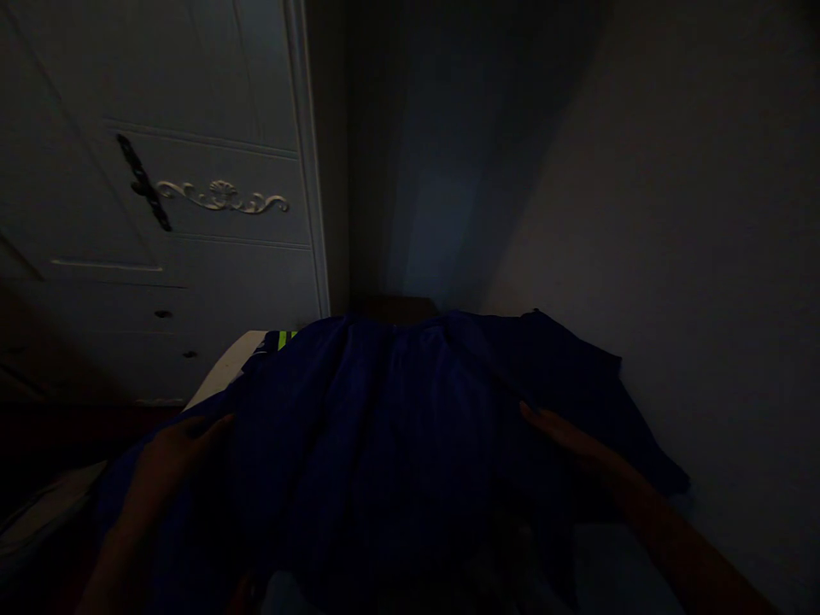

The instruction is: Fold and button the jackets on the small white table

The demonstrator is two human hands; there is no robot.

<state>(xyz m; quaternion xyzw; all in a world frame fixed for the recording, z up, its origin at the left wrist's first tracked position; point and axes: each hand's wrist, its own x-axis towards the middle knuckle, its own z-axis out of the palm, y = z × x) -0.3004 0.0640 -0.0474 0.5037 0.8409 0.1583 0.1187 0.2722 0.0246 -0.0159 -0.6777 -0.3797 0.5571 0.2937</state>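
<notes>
A dark blue garment, loosely gathered into folds down its middle, lies spread over a surface in very dim light. It looks like a shirt or dress, but the exact kind cannot be made out. On its left part rests my left hand, thumb stretched out and apart from the fingers. My right hand lies on the right part, fingers extended toward the middle of the cloth. Both hands appear open, touching the fabric. The garment's near edge fades into darkness.
A white cupboard with a dark handle and carved trim stands at left. A plain wall rises at right. Under the garment's far left side show a pale surface edge and a cloth with yellow-green stripes.
</notes>
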